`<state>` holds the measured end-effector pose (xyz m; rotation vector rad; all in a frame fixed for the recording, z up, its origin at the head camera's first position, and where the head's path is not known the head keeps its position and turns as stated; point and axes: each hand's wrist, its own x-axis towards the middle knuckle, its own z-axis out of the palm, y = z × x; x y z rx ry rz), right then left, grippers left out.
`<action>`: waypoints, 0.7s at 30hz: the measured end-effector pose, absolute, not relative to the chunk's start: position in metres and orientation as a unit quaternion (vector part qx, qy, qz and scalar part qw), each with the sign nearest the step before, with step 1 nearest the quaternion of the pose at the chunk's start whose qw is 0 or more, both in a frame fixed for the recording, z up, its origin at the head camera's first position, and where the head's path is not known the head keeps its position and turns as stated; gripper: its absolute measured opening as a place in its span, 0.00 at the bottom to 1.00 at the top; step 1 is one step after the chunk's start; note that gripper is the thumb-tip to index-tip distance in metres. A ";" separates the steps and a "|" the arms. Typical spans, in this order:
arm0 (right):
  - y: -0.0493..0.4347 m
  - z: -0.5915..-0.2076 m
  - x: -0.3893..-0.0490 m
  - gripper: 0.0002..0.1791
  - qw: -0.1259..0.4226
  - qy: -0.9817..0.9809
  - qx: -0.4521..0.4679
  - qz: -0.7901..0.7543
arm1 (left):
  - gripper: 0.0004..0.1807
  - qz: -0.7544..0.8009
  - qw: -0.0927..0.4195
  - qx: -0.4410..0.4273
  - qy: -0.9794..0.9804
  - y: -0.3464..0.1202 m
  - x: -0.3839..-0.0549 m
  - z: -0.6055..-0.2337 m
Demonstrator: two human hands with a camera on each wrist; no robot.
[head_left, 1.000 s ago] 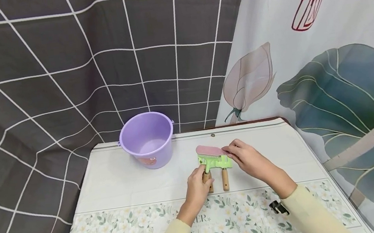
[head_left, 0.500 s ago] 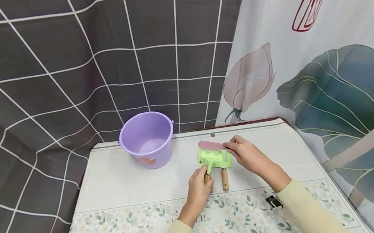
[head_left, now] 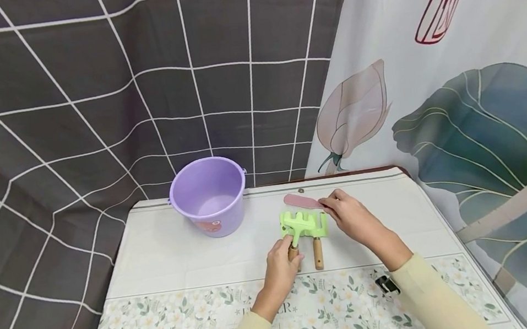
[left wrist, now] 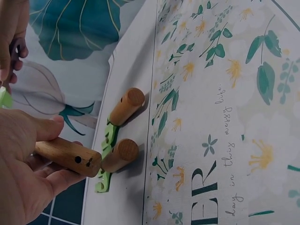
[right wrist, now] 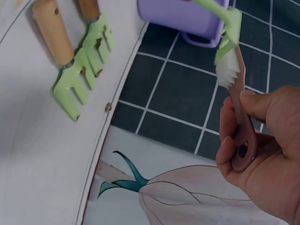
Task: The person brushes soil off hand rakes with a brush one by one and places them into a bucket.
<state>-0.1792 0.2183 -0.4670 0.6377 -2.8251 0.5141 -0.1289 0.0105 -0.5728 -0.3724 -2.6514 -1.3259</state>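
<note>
The left hand [head_left: 278,267] grips one rake [head_left: 297,227], partly hiding two lower rakes [right wrist: 70,77] toward the tabletop's [head_left: 177,270] far edge. The right hand [head_left: 350,218] pinches a brush [head_left: 300,201].

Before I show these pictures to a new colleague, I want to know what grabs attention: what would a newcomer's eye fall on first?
Probably the purple bucket, upright near the far edge of the table, in front of the dark checked curtain. Next come the green rake in the left hand and the pink brush close to it in the right hand. Two more green rakes lie on the table below the held one.
</note>
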 end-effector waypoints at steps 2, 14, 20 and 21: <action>0.219 -0.466 -0.176 0.12 0.100 -0.952 0.226 0.182 | 0.23 -0.444 0.075 -0.122 -0.885 0.011 -0.129 -0.573; 0.216 -0.459 -0.161 0.12 0.086 -0.944 0.252 0.195 | 0.21 -0.447 0.075 -0.117 -0.884 0.011 -0.129 -0.573; 0.218 -0.461 -0.168 0.12 0.089 -0.942 0.257 0.196 | 0.21 -0.458 0.070 -0.118 -0.878 0.011 -0.128 -0.572; 0.218 -0.462 -0.169 0.12 0.091 -0.942 0.259 0.194 | 0.21 -0.458 0.070 -0.118 -0.878 0.011 -0.127 -0.573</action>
